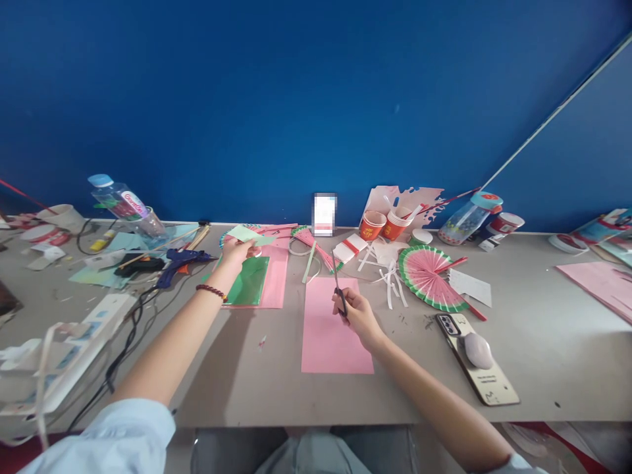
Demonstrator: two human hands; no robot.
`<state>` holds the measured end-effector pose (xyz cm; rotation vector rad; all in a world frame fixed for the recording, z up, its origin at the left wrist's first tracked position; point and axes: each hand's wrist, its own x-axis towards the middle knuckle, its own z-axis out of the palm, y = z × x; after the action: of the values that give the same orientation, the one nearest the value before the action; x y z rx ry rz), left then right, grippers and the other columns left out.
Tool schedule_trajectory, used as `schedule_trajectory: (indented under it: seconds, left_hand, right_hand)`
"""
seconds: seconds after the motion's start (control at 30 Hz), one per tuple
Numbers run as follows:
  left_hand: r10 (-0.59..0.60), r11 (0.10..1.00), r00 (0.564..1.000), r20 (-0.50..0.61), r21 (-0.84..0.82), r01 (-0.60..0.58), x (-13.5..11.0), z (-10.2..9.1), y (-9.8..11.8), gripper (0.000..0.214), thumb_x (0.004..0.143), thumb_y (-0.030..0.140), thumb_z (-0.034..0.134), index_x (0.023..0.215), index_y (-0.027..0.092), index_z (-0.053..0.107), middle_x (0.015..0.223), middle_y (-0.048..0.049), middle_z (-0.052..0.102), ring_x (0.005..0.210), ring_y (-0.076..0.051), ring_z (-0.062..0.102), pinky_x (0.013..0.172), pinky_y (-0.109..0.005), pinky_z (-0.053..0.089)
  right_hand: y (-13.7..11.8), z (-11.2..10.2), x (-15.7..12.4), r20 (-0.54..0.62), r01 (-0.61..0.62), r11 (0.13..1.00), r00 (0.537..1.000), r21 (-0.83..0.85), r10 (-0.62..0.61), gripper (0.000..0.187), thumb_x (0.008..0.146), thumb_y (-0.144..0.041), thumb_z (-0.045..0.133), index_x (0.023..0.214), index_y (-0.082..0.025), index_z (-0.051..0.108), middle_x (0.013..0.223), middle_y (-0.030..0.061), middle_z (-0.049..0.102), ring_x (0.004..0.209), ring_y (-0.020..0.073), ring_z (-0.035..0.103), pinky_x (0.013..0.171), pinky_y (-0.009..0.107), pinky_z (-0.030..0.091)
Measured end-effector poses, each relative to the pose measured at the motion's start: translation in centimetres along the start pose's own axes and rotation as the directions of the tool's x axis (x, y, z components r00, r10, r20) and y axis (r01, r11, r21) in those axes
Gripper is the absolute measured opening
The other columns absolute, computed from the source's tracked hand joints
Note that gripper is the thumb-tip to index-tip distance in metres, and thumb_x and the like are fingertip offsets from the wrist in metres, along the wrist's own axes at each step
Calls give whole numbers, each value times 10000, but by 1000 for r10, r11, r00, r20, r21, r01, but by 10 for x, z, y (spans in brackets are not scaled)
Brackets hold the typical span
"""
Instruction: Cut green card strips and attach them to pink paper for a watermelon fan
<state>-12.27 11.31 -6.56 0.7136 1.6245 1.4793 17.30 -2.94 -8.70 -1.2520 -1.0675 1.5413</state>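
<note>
Nearest on the grey table (266, 388), a pink sheet (336, 352) lies flat, its long sides running away from the person. To its right, a phone (501, 390) lies face down and slanting, with a rounded pale object (478, 350) on its back. A white power strip (93, 336) runs obliquely at the left.

Above the pink sheet's far half, the right hand (360, 315) has its fingers curled and clamped on the handles of the scissors (336, 282). Their long axis runs almost straight away from the person; the tips point forward, leaning slightly left, past the sheet's far edge, and the 2 blades show as 1 thin line.

Farther left, the left hand (237, 255) is over a green sheet (251, 283). Its grip is partly hidden, but thumb and fingers seem pressed together on a pale green paper (244, 233), whose longer axis runs mostly sideways, the free end pointing right.

Beyond the phone lies a round watermelon-patterned fan (427, 280), with white strips (392, 286) just beside it. At the back, red paper cups (372, 226) stand near the blue wall (276, 99)
</note>
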Motion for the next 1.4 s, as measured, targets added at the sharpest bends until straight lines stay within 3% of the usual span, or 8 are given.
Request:
schedule_trajectory:
  seconds: [0.13, 0.27, 0.47, 0.63, 0.8, 0.93, 1.23, 1.4]
  left_hand:
    - [35, 997, 996, 87, 65, -40, 7, 8, -9, 129, 746, 95, 620, 683, 142, 518, 663, -60, 665, 599, -142, 675, 591, -243, 537]
    - [47, 971, 988, 150, 227, -81, 13, 6, -7, 140, 797, 215, 588, 679, 145, 560, 648, -79, 672, 566, -149, 653, 548, -243, 512]
    - [106, 826, 968, 229, 522, -214, 7, -39, 11, 170, 656, 331, 698, 616, 173, 648, 587, -44, 653, 561, -191, 614, 515, -257, 430]
    - [162, 352, 922, 351, 852, -387, -3, -82, 10, 404, 659, 494, 666, 924, 190, 683, 928, -83, 712, 850, -260, 651, 689, -292, 463]
    - [211, 191, 880, 426, 865, -465, -2, -99, -2, 412, 697, 457, 651, 1019, 201, 648, 958, -94, 694, 880, -258, 636, 689, -281, 446]
    - [224, 187, 857, 464, 843, -505, -2, -100, -6, 281, 667, 407, 691, 886, 235, 659, 850, -62, 688, 776, -240, 635, 621, -269, 414]
    - [110, 400, 900, 423, 810, -430, -2, -102, -11, 228, 579, 344, 721, 717, 216, 591, 779, -33, 671, 792, -233, 629, 660, -267, 437]
    - [147, 400, 907, 394, 815, -418, -16, -101, -2, 270, 600, 276, 697, 848, 226, 603, 847, -37, 683, 791, -231, 645, 674, -275, 444]
  right_hand:
    - [0, -1, 0, -2, 3, 1000, 1000, -9, -3, 388, 709, -543, 689, 726, -196, 516, 582, -31, 565, 449, 62, 349, 431, 215, 244]
    - [-1, -1, -1, -10, -2, 1000, 1000, -18, 2, 398, 699, -554, 689, 721, -198, 513, 583, -28, 567, 446, 66, 349, 431, 221, 248]
    - [-3, 0, -4, 13, -15, 1000, 1000, -6, 15, 378, 726, -537, 680, 734, -198, 512, 591, -33, 572, 460, 62, 354, 449, 221, 252]
    - [-4, 2, -7, 34, -30, 999, 999, -14, 30, 386, 742, -550, 661, 748, -196, 506, 597, -35, 575, 459, 58, 345, 448, 218, 244]
    - [-2, 3, -5, 38, -47, 999, 998, -25, 48, 405, 715, -560, 675, 743, -195, 500, 584, -33, 574, 439, 59, 343, 430, 218, 225]
    - [-4, 5, -6, 31, -50, 998, 998, -43, 51, 421, 690, -574, 682, 724, -197, 499, 585, -32, 576, 422, 58, 344, 410, 216, 211]
    - [-1, 3, -4, 47, -33, 998, 998, -56, 36, 394, 725, -551, 668, 726, -196, 496, 590, -34, 576, 433, 57, 356, 420, 216, 234]
    - [2, 2, -3, 50, -42, 998, 998, -52, 45, 391, 724, -547, 673, 726, -199, 495, 590, -40, 575, 434, 57, 359, 428, 217, 236]
